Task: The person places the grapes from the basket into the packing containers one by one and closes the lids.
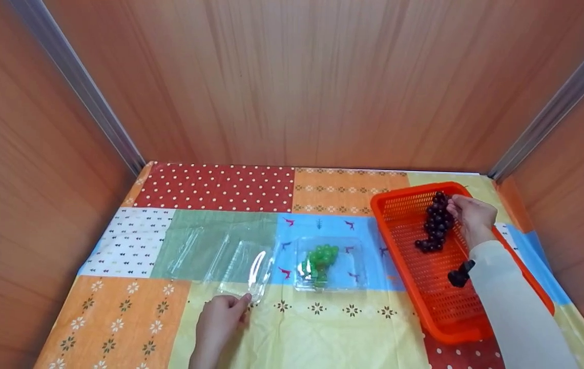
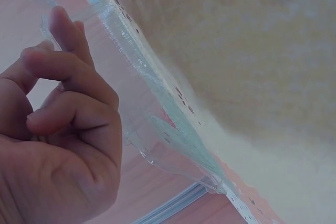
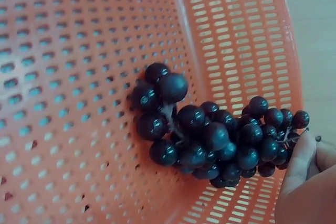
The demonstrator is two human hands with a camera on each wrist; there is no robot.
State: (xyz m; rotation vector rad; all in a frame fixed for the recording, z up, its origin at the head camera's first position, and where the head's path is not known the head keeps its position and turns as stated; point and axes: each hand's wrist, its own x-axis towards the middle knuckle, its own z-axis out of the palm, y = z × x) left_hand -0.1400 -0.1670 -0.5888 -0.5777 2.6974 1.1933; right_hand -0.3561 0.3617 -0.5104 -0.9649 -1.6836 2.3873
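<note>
In the head view my right hand (image 1: 471, 218) pinches the stem end of a bunch of dark purple grapes (image 1: 438, 225) over the orange basket (image 1: 435, 335). The right wrist view shows the bunch (image 3: 226, 145) hanging from thumb and fingertips (image 3: 302, 156), its lower end close to the basket's perforated floor. At the front of the table, my left hand (image 1: 220, 318) pinches the near right corner of a clear plastic clamshell box (image 1: 230, 264), which lies opened out. The left wrist view has this hand (image 2: 68, 114) with its other fingers curled, beside the clear plastic (image 2: 126, 40).
Between the hands stands another clear plastic box (image 1: 356, 261) with a bunch of green grapes (image 1: 320, 259) in it. A patchwork tablecloth (image 1: 215, 187) covers the table. Wood-grain panels (image 1: 292, 92) rise behind and at both sides. A black wrist device (image 1: 461, 274) sits by the right sleeve.
</note>
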